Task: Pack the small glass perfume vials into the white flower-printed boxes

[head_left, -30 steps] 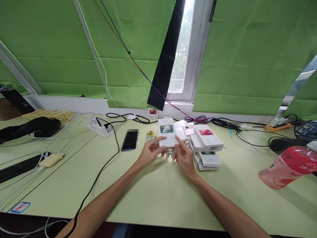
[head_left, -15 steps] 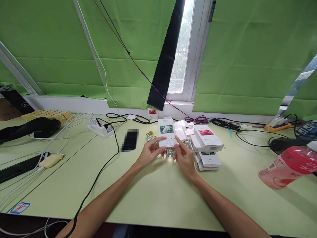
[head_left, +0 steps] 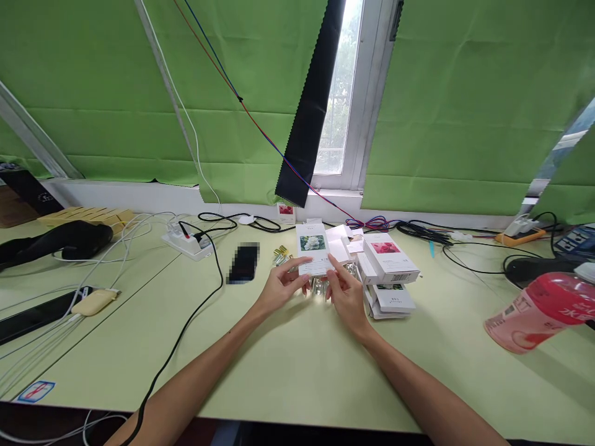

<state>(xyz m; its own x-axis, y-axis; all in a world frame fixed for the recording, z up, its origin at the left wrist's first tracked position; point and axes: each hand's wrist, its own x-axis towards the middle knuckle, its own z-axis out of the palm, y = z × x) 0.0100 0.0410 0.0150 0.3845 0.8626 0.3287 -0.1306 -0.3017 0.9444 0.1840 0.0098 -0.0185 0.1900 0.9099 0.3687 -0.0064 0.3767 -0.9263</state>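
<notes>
Between both hands I hold a small white cardboard box (head_left: pixel 312 248) with a white flower printed on its front. My left hand (head_left: pixel 282 286) grips its lower left edge between thumb and fingers. On the lower right edge, my right hand (head_left: pixel 346 294) pinches it the same way. Below and behind the box lie shiny silver pieces (head_left: pixel 318 287), partly hidden by the hands. Several gold and silver pieces (head_left: pixel 281 254) rest just left of it. To the right, a white box with a pink flower (head_left: pixel 389 255) sits on a stack of similar flat boxes (head_left: pixel 394 300).
A dark phone (head_left: pixel 243 263) lies left of my hands. A power strip (head_left: pixel 188 241) and tangled black cables (head_left: pixel 423 232) run along the back. At right stands a tilted-looking pink bottle (head_left: pixel 534 313). A black cable (head_left: pixel 186 328) crosses the table beside my left forearm.
The hands and the box stay almost where they were. Only a very slight shift of the whole view shows.
</notes>
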